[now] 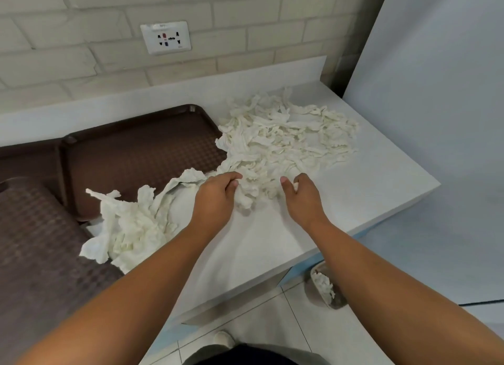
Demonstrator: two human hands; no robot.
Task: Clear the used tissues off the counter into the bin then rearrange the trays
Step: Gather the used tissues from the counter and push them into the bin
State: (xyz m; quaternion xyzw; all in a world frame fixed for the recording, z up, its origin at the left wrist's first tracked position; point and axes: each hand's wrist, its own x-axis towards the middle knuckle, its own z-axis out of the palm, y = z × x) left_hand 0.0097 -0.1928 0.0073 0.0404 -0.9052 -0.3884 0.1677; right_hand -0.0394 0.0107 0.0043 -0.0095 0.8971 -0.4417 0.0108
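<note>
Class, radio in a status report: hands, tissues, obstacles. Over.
Left hand, right hand both pinch tissue pile. Bin on floor, part filled. Stray tissues overlap tray.

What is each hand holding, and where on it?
Both the left hand and right hand grip crumpled used tissues at the pile's near edge.

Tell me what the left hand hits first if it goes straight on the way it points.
The left hand grips the near edge of the heap of crumpled white tissue strips, so it would push deeper into that heap first. Beyond, probably the white counter's upstand; depth is unclear.
</note>
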